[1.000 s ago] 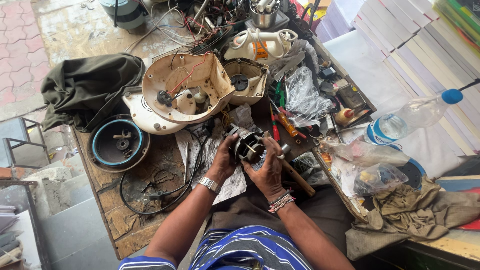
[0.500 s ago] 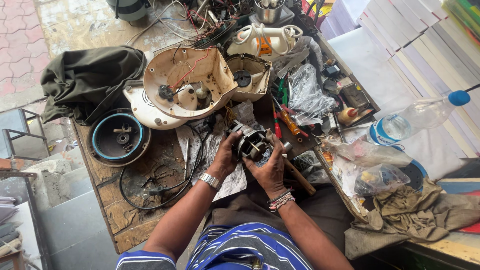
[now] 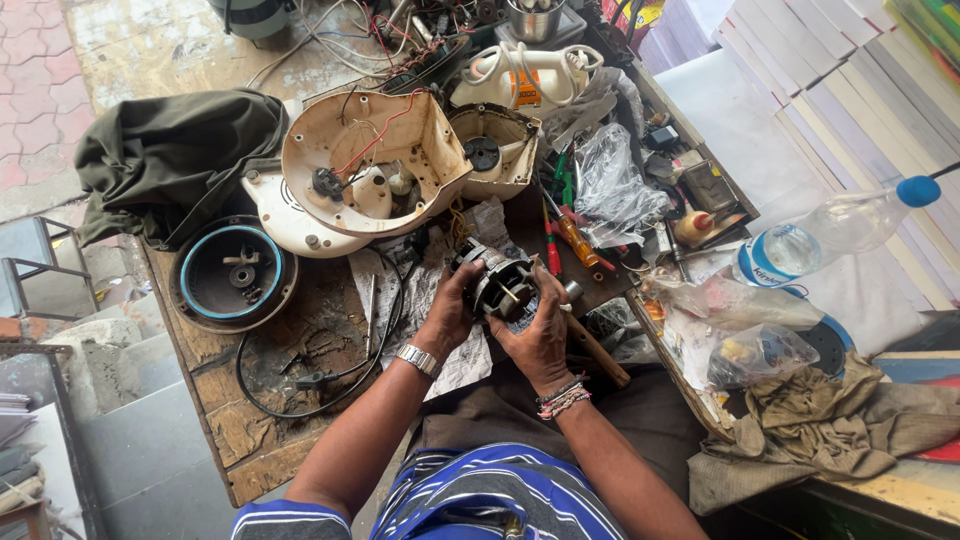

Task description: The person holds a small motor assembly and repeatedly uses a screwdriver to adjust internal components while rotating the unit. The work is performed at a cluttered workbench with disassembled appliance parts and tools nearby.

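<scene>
While both hands clasp the motor just above the desk, left hand and right hand each w/ a closed grip on its sides, the housing lies opened and gutted behind. Disassembly looks done; motor work and reassembly appear left.

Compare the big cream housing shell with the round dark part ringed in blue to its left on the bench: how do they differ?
The cream housing shell is larger, pale and tilted, with red wires inside; the round dark part is smaller, blue-rimmed and lies flat, no wires visible. Both are open, hollow, and lie untouched while the left hand and right hand hold a motor.
</scene>
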